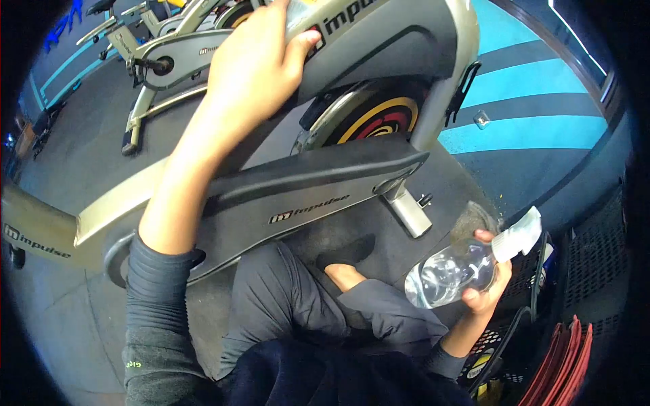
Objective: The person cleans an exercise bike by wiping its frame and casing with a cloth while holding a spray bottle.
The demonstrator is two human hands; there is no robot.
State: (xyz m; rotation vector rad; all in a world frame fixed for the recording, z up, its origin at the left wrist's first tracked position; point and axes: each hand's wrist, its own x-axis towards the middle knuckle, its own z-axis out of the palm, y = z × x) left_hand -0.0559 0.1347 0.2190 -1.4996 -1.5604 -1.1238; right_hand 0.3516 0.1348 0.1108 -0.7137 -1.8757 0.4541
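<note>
My left hand (261,64) reaches up to the upper frame of a grey and silver exercise bike (379,54). Its thumb lies by the logo, and its fingertips are cut off at the top edge, over something pale that I cannot make out. Low on the right, my right hand (491,284) is wrapped round a clear spray bottle (450,274) with a white nozzle. The bottle is tilted and holds clear liquid. A greyish cloth-like piece (476,220) shows just behind the bottle.
Another exercise bike (183,61) stands at the upper left. The bike's lower beam (311,193) crosses before my bent legs. Black perforated baskets (596,257) and red folded items (558,365) are at the right. A small object (481,120) lies near the blue-striped wall.
</note>
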